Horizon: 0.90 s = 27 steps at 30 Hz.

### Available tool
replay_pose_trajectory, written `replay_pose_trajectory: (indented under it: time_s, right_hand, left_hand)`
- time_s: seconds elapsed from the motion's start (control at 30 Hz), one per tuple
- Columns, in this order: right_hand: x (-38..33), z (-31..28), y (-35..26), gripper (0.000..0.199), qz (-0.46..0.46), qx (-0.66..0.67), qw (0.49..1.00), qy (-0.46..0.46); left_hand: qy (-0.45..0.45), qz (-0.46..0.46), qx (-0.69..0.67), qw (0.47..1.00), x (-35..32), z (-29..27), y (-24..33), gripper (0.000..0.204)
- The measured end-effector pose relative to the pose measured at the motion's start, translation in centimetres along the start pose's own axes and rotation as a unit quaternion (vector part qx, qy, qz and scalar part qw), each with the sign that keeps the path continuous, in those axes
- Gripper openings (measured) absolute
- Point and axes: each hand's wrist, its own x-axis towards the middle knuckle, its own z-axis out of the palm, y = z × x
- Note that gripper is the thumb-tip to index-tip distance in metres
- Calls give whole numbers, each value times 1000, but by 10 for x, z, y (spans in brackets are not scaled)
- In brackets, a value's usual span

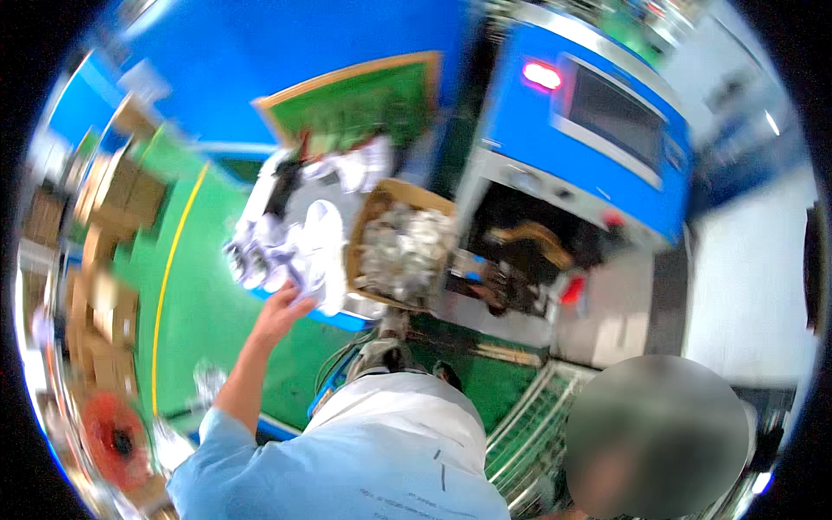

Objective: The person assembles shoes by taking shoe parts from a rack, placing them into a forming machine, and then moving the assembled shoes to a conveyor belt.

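My left hand (284, 314) reaches to the near edge of a table on the left, its thumb held apart from the other fingers. The fingertips meet a heap of white and pale lavender shoe-shaped pieces (270, 262); motion blur hides the exact contact, and I see no firm grip. Beside the heap, a longer white shoe-shaped piece (322, 247) lies close to the hand. To its right stands an open cardboard box (354, 260) full of small whitish, shiny pieces (403, 247). My right hand does not show.
A blue machine (520, 113) with a dark screen and a lit pink lamp stands at the right, its dark opening facing me. A green board with a wooden frame (347, 69) rises behind the table. Cartons (121, 195) line the left; a metal rack (529, 425) is low right.
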Motion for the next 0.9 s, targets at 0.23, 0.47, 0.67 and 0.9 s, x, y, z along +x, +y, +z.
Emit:
replay_pose_trajectory:
  time_s: [0.23, 0.47, 0.67, 0.9]
  right_hand:
    - [102, 57, -138, 40, -209, -6, 939, -274]
    - [139, 76, -218, 50, -200, 108, 915, -334]
    - [149, 98, -247, 45, -250, 159, 847, -441]
    - [120, 95, -284, 45, -529, 106, 754, -375]
  left_hand:
    - [101, -27, 394, 913, 18, 42, -88, 37]
    - [116, -88, 334, 931, -26, 32, -34, 38]
    - [98, -209, 221, 948, -183, 23, -59, 51]
    - [289, -474, 229, 800, -489, 27, -139, 59]
